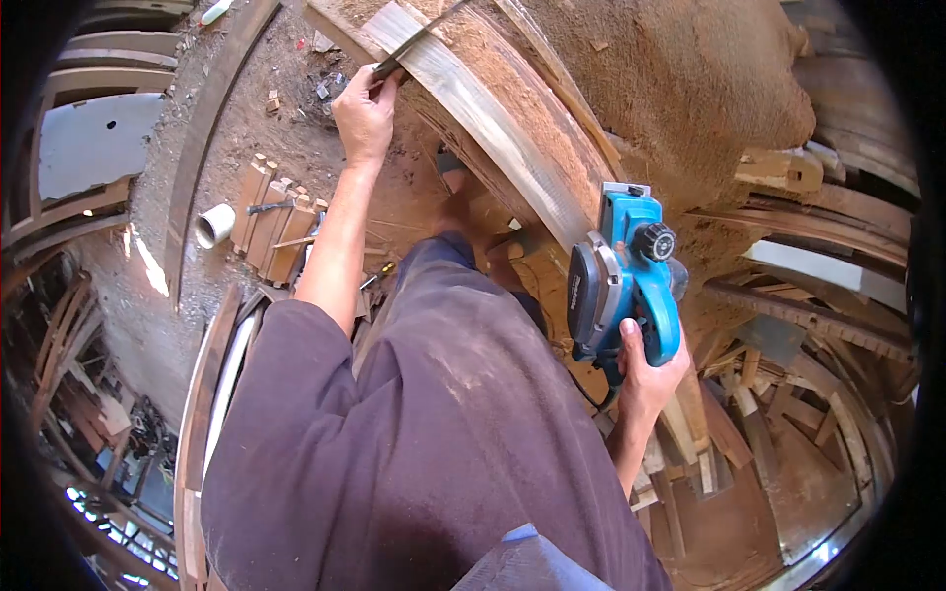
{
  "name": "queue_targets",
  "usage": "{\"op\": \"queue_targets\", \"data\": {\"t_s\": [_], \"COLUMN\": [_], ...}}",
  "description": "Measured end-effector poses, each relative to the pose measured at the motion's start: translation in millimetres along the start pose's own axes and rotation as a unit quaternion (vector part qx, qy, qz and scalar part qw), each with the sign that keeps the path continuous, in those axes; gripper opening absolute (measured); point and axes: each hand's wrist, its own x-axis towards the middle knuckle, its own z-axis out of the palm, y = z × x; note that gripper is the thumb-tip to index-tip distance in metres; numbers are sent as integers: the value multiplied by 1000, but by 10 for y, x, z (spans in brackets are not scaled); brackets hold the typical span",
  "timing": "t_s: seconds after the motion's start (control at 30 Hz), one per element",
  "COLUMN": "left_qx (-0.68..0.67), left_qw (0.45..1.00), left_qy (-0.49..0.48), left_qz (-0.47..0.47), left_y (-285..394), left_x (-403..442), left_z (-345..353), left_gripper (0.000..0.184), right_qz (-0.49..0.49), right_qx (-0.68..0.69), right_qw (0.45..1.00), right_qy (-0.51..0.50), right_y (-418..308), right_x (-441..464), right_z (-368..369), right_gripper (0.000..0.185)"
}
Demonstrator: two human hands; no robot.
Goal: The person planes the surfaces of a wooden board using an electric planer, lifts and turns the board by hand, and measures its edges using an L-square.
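My right hand (pixel 650 382) is wrapped round the rear handle of a blue electric planer (pixel 619 266) with a black knob on top. The planer rests at the near end of a long pale wooden board (pixel 483 123), hiding that end. My left hand (pixel 366 116), up by the board's far end, pinches a thin dark bar (pixel 422 39). That bar lies across the board at an angle; its far tip is cut off by the top edge of the view, and its exact kind does not show. Under the board is a sawdust-covered wooden bench (pixel 493 54).
A brown dusty sack-like cloth (pixel 690 79) lies beyond the board. On the ground to the left are a stack of short wood pieces (pixel 271 222), a white cup-like pipe piece (pixel 215 226) and a long curved plank (pixel 212 118). Wood offcuts (pixel 719 433) pile up at right.
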Motion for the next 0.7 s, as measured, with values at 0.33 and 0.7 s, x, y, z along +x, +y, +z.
{"op": "queue_targets", "data": {"t_s": [0.33, 0.7], "left_qx": [42, 15], "left_qw": [996, 998], "left_qy": [60, 27], "left_qz": [57, 61], "left_y": [50, 533], "left_x": [-182, -1553], "left_z": [89, 536], "left_gripper": [13, 14], "right_qz": [-35, 45], "right_qx": [36, 89], "right_qw": [997, 992], "right_qy": [52, 76], "right_y": [786, 1455], "right_x": [-291, -662], "right_z": [-520, -1207], "right_gripper": [34, 40]}}
